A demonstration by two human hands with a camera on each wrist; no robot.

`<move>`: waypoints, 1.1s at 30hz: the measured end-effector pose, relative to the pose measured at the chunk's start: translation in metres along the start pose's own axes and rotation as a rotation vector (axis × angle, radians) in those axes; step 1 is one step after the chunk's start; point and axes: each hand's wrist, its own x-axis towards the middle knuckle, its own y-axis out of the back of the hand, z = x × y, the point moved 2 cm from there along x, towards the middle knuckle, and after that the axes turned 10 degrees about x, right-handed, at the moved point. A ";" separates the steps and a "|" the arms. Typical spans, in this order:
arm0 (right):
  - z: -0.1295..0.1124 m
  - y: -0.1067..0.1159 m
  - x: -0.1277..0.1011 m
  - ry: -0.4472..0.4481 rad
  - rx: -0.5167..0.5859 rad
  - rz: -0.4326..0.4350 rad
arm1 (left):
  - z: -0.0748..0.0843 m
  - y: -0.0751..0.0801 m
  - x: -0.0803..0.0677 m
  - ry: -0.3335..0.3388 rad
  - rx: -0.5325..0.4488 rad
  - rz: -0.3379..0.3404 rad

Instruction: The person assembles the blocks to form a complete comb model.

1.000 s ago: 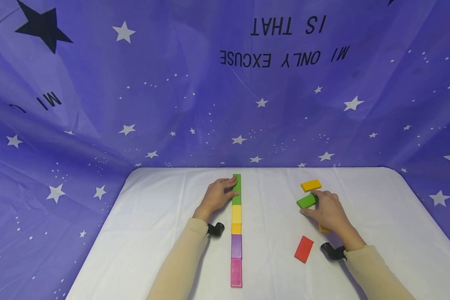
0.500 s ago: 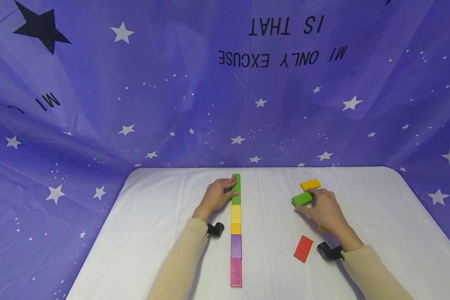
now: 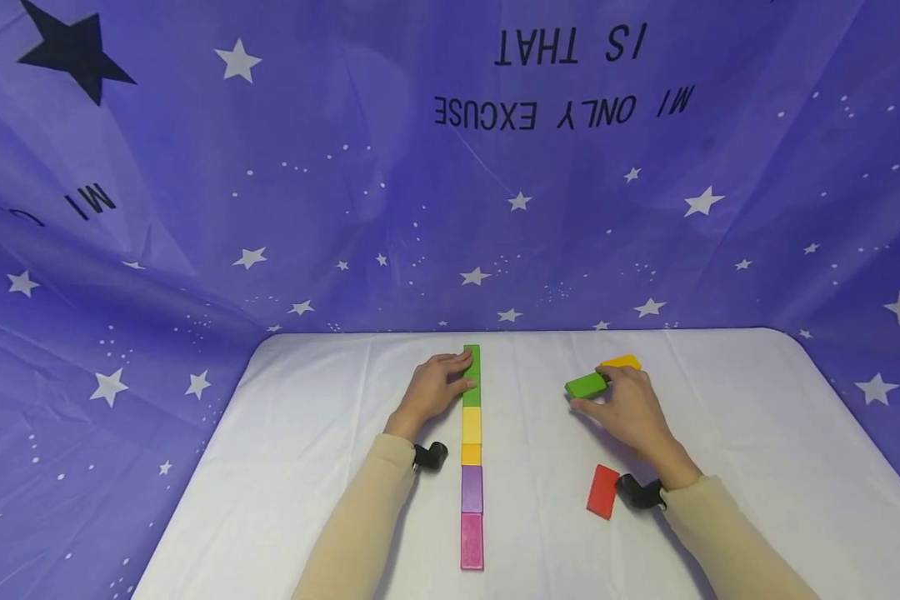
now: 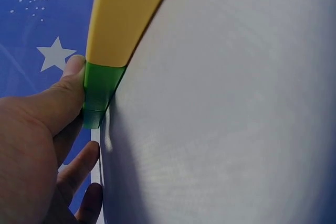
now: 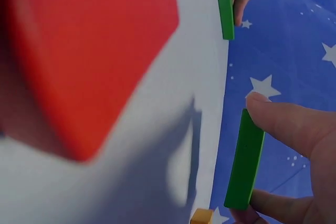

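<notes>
R hand [image 3: 626, 404] pinching green block [image 3: 587, 385] by its edges, L hand [image 3: 437, 387] flat vs row [image 3: 472, 467] — I'd keep it level & butt it square at far end.

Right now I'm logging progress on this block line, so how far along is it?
Done: a straight row of blocks lies end to end, pink nearest, green farthest. In hand: the left hand steadies the far green end; the right hand holds a green block. Left: a red block and an orange block lie loose.
</notes>
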 end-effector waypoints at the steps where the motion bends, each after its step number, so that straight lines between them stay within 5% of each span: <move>1: -0.001 -0.001 0.001 -0.003 0.000 -0.002 | 0.000 0.000 0.000 -0.001 -0.002 0.001; 33: -0.044 -0.037 0.030 -0.022 -0.001 0.018 | 0.000 0.000 0.001 0.015 -0.029 -0.007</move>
